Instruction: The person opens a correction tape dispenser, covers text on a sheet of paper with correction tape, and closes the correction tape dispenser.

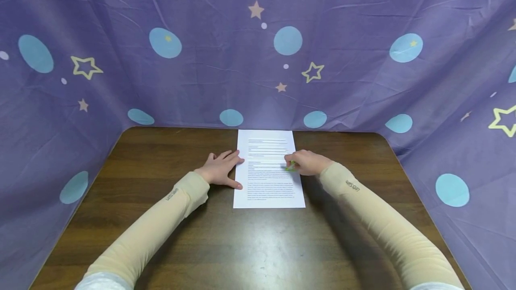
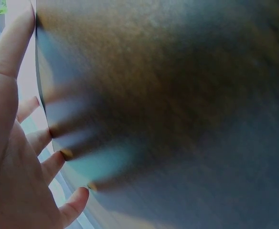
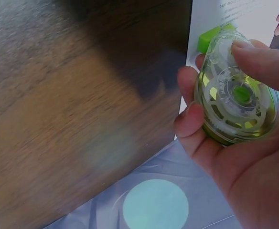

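Note:
A printed sheet of paper [image 1: 268,180] lies near the far edge of the table in the head view. My left hand [image 1: 221,168] rests at its left edge, fingers spread and thumb pointing across the paper. In my right hand [image 1: 309,163] is a correction tape dispenser [image 3: 237,93], clear-bodied with green parts. The right wrist view has the thumb [image 3: 261,62] on one face of it and curled fingers behind. Its tip end is over the right side of the text; whether it touches the paper cannot be told.
The brown wooden table [image 1: 258,245] reaches to a purple curtain [image 1: 225,70] with stars and blue dots, which hangs at the back and both sides. Beige sleeves [image 1: 149,225] cover both forearms.

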A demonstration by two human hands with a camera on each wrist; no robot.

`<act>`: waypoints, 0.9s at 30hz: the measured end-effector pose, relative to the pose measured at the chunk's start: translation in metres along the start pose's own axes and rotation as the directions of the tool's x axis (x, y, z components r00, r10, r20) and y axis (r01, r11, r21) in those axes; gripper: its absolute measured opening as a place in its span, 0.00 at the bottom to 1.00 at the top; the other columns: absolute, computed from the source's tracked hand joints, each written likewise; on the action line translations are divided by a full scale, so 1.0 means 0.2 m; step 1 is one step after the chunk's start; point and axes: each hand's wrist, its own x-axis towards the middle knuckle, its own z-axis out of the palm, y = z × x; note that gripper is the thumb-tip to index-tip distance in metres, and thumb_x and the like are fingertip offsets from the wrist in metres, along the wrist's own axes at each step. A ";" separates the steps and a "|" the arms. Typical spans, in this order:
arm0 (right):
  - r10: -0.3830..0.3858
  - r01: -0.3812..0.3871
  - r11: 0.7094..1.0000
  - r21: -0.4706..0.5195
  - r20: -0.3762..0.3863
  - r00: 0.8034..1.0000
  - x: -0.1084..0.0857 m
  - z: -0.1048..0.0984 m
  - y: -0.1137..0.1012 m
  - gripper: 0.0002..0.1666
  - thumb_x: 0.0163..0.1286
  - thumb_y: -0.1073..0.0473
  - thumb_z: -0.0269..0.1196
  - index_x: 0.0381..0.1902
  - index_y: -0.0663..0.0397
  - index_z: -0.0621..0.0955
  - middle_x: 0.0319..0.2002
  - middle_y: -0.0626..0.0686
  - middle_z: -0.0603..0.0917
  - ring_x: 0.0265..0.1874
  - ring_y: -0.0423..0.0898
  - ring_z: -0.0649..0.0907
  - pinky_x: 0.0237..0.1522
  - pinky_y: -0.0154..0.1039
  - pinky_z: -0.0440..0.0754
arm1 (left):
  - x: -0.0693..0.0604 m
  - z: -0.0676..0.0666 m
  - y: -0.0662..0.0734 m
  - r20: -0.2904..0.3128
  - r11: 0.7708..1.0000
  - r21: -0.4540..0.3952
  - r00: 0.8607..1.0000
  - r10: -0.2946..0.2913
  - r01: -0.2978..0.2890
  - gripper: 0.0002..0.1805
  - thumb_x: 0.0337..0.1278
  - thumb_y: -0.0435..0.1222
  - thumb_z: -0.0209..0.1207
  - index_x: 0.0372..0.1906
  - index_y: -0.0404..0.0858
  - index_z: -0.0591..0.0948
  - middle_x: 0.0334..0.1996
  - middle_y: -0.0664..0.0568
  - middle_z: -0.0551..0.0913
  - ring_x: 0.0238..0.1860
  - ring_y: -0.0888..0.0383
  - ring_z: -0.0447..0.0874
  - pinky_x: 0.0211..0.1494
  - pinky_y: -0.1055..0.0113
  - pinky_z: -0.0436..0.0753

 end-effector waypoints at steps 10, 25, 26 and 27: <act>0.051 -0.051 0.999 0.014 0.009 0.999 -0.04 0.00 0.04 0.13 0.66 0.77 0.62 0.38 0.54 0.80 0.36 0.50 0.86 0.34 0.46 0.81 0.40 0.44 0.79 | 0.02 0.04 -0.03 -0.020 1.000 -0.024 1.000 0.008 -0.009 0.57 0.48 0.66 0.72 0.80 0.44 0.66 0.84 0.42 0.50 0.83 0.39 0.46 0.71 0.32 0.51; 0.077 -0.077 0.996 0.038 0.014 0.997 -0.09 -0.01 0.05 0.13 0.66 0.78 0.60 0.38 0.55 0.80 0.37 0.52 0.86 0.33 0.45 0.78 0.38 0.42 0.77 | 0.00 0.01 -0.01 -0.018 1.000 -0.023 1.000 0.015 -0.016 0.57 0.48 0.68 0.71 0.79 0.42 0.66 0.84 0.40 0.51 0.82 0.37 0.47 0.70 0.31 0.53; 0.076 -0.077 0.996 0.038 0.015 0.997 -0.09 -0.01 0.05 0.13 0.67 0.78 0.59 0.38 0.55 0.81 0.37 0.52 0.86 0.33 0.45 0.78 0.39 0.42 0.77 | 0.00 0.01 -0.02 -0.020 1.000 -0.023 1.000 0.016 -0.017 0.57 0.48 0.68 0.71 0.79 0.43 0.66 0.84 0.40 0.51 0.82 0.37 0.47 0.70 0.31 0.53; 0.078 -0.079 0.996 0.035 0.016 0.997 -0.09 -0.01 0.05 0.13 0.67 0.78 0.59 0.39 0.55 0.81 0.38 0.53 0.87 0.33 0.45 0.79 0.39 0.42 0.78 | 0.01 0.02 -0.02 -0.019 1.000 -0.022 1.000 0.015 -0.016 0.58 0.48 0.68 0.70 0.79 0.43 0.66 0.84 0.41 0.51 0.82 0.38 0.46 0.70 0.31 0.52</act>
